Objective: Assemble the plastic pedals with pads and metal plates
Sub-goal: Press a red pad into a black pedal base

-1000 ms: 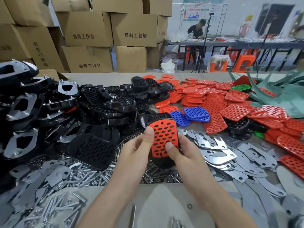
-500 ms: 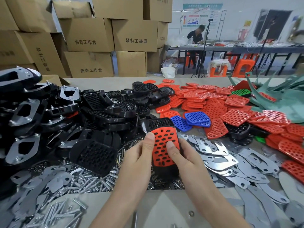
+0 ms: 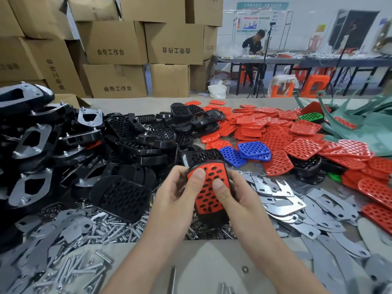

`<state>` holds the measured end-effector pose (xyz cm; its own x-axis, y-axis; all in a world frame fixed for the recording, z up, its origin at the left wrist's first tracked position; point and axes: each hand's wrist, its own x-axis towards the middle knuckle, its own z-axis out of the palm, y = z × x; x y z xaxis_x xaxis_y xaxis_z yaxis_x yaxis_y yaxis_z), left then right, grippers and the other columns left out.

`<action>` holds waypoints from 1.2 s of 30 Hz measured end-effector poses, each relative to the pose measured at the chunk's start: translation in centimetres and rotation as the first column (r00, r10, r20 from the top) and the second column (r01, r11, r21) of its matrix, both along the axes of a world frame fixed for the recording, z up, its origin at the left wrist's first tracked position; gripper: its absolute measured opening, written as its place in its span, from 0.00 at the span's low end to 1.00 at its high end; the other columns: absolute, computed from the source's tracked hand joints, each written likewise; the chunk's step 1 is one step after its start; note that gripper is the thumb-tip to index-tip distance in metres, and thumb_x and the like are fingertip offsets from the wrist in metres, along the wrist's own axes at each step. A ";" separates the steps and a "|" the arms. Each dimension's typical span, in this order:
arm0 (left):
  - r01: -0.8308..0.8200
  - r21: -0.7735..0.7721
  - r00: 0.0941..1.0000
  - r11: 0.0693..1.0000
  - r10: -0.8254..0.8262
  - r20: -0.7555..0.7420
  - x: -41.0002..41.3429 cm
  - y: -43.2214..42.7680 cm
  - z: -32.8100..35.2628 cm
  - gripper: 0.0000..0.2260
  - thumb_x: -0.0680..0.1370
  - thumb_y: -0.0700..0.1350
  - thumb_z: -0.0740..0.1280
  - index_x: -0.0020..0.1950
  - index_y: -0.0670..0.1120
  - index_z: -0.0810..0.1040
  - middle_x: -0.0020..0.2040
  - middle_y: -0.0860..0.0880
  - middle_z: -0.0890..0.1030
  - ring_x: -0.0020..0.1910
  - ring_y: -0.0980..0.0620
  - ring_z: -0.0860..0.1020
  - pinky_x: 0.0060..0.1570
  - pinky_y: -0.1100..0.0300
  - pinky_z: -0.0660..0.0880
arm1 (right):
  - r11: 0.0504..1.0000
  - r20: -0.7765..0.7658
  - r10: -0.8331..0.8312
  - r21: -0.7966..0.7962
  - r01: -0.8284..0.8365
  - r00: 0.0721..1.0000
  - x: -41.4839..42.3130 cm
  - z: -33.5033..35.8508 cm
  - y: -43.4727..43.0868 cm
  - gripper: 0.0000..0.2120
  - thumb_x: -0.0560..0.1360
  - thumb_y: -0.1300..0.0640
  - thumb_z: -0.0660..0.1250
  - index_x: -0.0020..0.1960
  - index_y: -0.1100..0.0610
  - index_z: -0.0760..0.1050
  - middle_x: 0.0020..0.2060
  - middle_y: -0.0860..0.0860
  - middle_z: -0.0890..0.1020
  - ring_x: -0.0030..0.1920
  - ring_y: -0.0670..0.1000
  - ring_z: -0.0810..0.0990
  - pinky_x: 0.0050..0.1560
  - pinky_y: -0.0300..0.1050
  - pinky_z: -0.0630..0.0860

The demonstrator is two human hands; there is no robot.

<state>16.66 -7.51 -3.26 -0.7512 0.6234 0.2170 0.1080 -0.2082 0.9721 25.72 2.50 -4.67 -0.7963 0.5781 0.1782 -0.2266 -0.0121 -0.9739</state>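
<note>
I hold a black plastic pedal between both hands above the table's middle. A red perforated pad lies on its top face. My left hand grips the pedal's left side, its thumb pressing the pad's upper left corner. My right hand grips the right side, thumb pressing the pad's middle. The pedal's underside is hidden. Loose metal plates lie to the right, and black pedals are heaped to the left.
Red pads cover the right of the table, with two blue pads among them. Bolts and grey plates litter the front left. Assembled pedals pile at far left. Cardboard boxes stand behind. A person sits at a far table.
Both hands and the pedal stay in nearly the same spot. My left thumb has shifted up to the pad's upper corner and my right thumb slid towards the pad's middle.
</note>
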 end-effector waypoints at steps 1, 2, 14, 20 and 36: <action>-0.004 -0.002 1.000 1.000 0.004 0.007 -0.1 0.0 -0.1 0.14 0.74 0.59 0.67 0.45 0.49 0.81 0.42 0.50 0.84 0.41 0.58 0.81 0.40 0.64 0.79 | 1.000 -0.007 0.001 0.003 -0.001 1.000 -0.1 0.0 0.0 0.17 0.75 0.46 0.67 0.61 0.51 0.79 0.50 0.51 0.87 0.50 0.48 0.86 0.43 0.41 0.82; -0.008 -0.008 1.000 1.000 0.008 0.019 -0.3 0.1 -0.3 0.15 0.74 0.60 0.67 0.46 0.50 0.81 0.44 0.49 0.85 0.43 0.55 0.82 0.44 0.58 0.81 | 1.000 -0.011 -0.006 0.007 0.006 1.000 -0.1 0.2 0.0 0.16 0.75 0.47 0.67 0.60 0.53 0.80 0.49 0.51 0.87 0.48 0.48 0.86 0.41 0.41 0.82; -0.107 -0.030 0.976 0.994 0.110 0.190 -0.3 0.4 0.0 0.20 0.73 0.60 0.66 0.44 0.42 0.77 0.41 0.46 0.81 0.42 0.48 0.79 0.57 0.34 0.75 | 0.997 0.028 0.076 -0.033 -0.075 0.997 -0.2 0.0 0.1 0.12 0.77 0.42 0.69 0.53 0.48 0.83 0.47 0.49 0.88 0.47 0.47 0.87 0.43 0.41 0.83; -0.113 -0.007 0.982 0.994 0.113 0.149 0.2 0.7 -0.5 0.19 0.74 0.60 0.65 0.51 0.45 0.83 0.47 0.48 0.87 0.50 0.49 0.85 0.51 0.55 0.81 | 0.969 -0.071 0.112 -0.213 -0.125 0.991 -0.7 -0.6 0.1 0.09 0.79 0.51 0.69 0.56 0.50 0.84 0.55 0.57 0.87 0.55 0.56 0.86 0.54 0.55 0.84; -0.075 -0.124 0.995 0.989 0.067 -0.072 0.1 0.0 -0.7 0.10 0.82 0.48 0.64 0.49 0.57 0.86 0.46 0.45 0.86 0.47 0.47 0.84 0.54 0.49 0.79 | 0.970 -0.122 0.097 -0.212 -0.121 0.988 -0.2 -0.5 1.3 0.15 0.79 0.62 0.65 0.59 0.49 0.84 0.58 0.54 0.86 0.61 0.54 0.84 0.62 0.53 0.80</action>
